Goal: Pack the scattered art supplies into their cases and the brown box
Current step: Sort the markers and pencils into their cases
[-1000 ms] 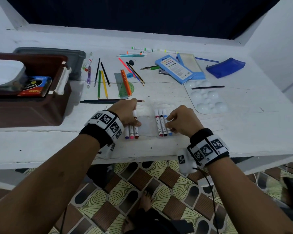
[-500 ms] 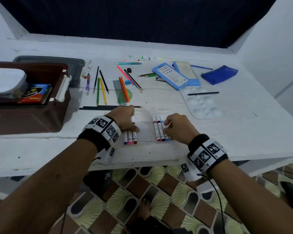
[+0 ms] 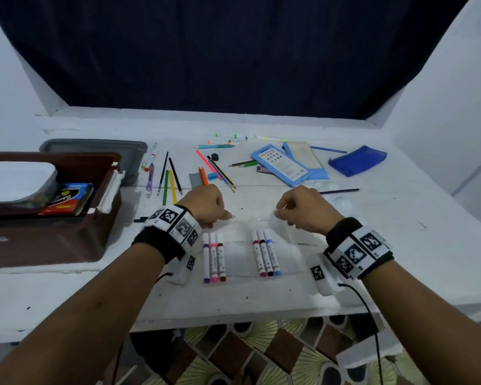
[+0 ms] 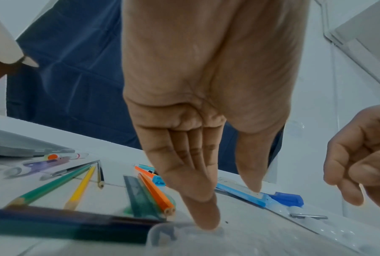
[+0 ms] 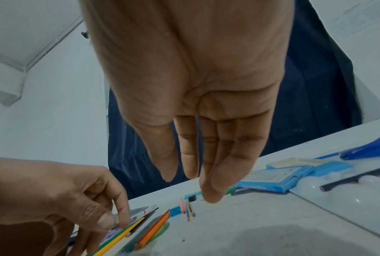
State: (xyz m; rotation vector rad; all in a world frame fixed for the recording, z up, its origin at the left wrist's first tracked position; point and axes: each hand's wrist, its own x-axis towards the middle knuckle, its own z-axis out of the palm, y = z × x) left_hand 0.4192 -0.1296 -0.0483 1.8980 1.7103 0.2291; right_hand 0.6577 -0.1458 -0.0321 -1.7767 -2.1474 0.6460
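A clear marker case [image 3: 238, 257] lies near the table's front edge. It holds three markers on its left [image 3: 213, 258] and three on its right [image 3: 265, 257]. My left hand [image 3: 220, 218] hangs over the case's far left corner. Its fingers point straight down, and a fingertip [image 4: 206, 220] touches the clear rim [image 4: 162, 237]. My right hand [image 3: 283, 215] hovers at the far right corner, fingers [image 5: 211, 190] pointing down at the table. Nothing shows in either hand. The brown box [image 3: 67, 240] stands at the left with a book and a white container inside.
Coloured pencils [image 3: 170, 184], orange pencils [image 3: 203, 173], a green ruler [image 4: 138, 195] and loose markers [image 3: 233, 137] lie behind my hands. A blue paint case [image 3: 283, 165], a blue pouch [image 3: 357, 161] and a white palette [image 3: 342, 202] are at the right. A grey lid [image 3: 95, 145] sits behind the box.
My left hand let go of the marker it was laying in the case. Both hands moved off the markers to the case's far edge. The head view tilted up.
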